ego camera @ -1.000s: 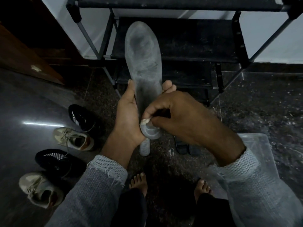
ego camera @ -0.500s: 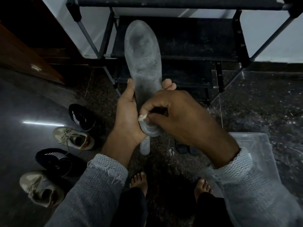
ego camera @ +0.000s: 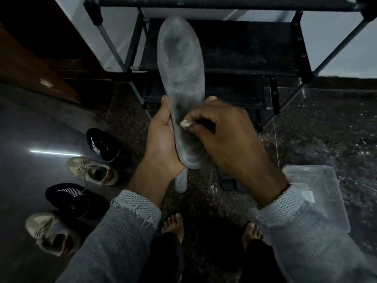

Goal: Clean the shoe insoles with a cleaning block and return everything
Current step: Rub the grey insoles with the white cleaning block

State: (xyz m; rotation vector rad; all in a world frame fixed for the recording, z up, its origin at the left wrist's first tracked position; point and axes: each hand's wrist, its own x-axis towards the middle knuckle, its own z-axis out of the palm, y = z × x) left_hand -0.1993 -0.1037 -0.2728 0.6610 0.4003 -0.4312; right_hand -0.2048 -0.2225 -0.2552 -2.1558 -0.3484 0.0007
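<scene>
1. Grey foam insole (ego camera: 180, 78) stood upright before the black shoe rack (ego camera: 244, 48), its heel resting in the left hand (ego camera: 161, 144), whose thumb and fingers wrapped round its edges.
2. Right hand (ego camera: 226, 135) pinched a small whitish cleaning block (ego camera: 185, 123) against the insole's middle; most of the block was hidden inside the fingers.
3. A second pale insole (ego camera: 181, 182) lay on the speckled floor (ego camera: 326, 129), mostly covered by the left wrist.
4. A dark flat thing (ego camera: 228, 182) beneath the right wrist was too dim to identify.
5. A clear plastic box (ego camera: 318, 184) sat at right, partly hidden by the grey sleeve (ego camera: 302, 231).
6. Four shoes (ego camera: 93, 170) lay at left.
</scene>
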